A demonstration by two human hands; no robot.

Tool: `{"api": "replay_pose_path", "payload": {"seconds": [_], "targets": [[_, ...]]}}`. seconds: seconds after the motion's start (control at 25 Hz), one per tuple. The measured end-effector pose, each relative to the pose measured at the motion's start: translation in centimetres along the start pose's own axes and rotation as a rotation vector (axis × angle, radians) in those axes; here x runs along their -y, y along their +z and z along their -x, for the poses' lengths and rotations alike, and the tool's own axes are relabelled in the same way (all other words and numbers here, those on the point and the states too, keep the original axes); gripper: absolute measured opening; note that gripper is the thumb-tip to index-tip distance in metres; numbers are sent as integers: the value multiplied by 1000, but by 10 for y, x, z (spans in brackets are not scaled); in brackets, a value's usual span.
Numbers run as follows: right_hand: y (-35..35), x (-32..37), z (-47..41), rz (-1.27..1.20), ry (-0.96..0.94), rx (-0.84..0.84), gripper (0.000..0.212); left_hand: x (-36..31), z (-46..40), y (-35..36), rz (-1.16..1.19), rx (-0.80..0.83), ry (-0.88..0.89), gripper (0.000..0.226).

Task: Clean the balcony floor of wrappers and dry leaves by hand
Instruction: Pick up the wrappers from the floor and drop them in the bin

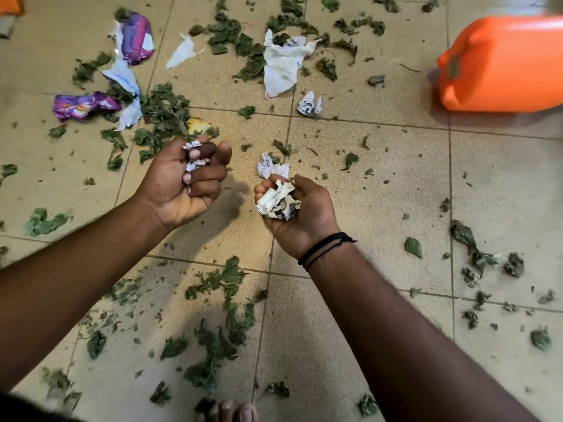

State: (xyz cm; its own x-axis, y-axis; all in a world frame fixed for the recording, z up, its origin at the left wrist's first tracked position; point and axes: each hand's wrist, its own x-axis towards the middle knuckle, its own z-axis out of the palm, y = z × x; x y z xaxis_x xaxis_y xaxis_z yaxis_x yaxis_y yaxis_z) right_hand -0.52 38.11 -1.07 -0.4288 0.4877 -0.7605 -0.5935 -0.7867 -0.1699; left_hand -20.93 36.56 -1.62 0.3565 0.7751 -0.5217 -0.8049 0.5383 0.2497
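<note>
My left hand [185,181] is palm up above the tiled floor, its fingers curled round small crumpled paper scraps [195,162]. My right hand [292,205] is palm up beside it and cups a larger crumpled paper ball [277,202]. Another crumpled paper [271,167] lies on the floor just beyond the right hand's fingers. Farther off lie a crumpled scrap [310,105], a white wrapper [281,63], a torn white piece [182,53] and purple wrappers [83,105] [137,38]. Dry green leaves [164,108] are scattered all over the tiles.
An orange plastic container [502,65] stands at the upper right on the beige tiled floor [380,166]. Toes of a bare foot [228,412] show at the bottom edge. A thick patch of leaves [219,339] lies between my forearms.
</note>
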Motion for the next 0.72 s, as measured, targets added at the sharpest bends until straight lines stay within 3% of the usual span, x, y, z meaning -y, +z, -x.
{"api": "replay_pose_path", "payload": {"seconds": [0.12, 0.2, 0.32, 0.44, 0.6, 0.72], "targets": [[-5, 17, 9, -88, -26, -65, 40, 15, 1, 20, -83, -284, 158, 18], [-13, 17, 26, -119, -16, -104, 39, 32, 11, 30, -40, -367, 187, 9], [-13, 6, 63, -172, 7, -144, 42, 63, 26, 58, 13, -352, 146, 19], [12, 10, 108, -244, -45, -144, 42, 91, 34, 116, 184, -381, 269, 25], [80, 46, 214, -282, -132, -97, 43, 89, 83, 241, 427, -387, 328, 22], [142, 67, 322, -292, -147, -102, 46, 75, 148, 348, 463, -394, 325, 36]]}}
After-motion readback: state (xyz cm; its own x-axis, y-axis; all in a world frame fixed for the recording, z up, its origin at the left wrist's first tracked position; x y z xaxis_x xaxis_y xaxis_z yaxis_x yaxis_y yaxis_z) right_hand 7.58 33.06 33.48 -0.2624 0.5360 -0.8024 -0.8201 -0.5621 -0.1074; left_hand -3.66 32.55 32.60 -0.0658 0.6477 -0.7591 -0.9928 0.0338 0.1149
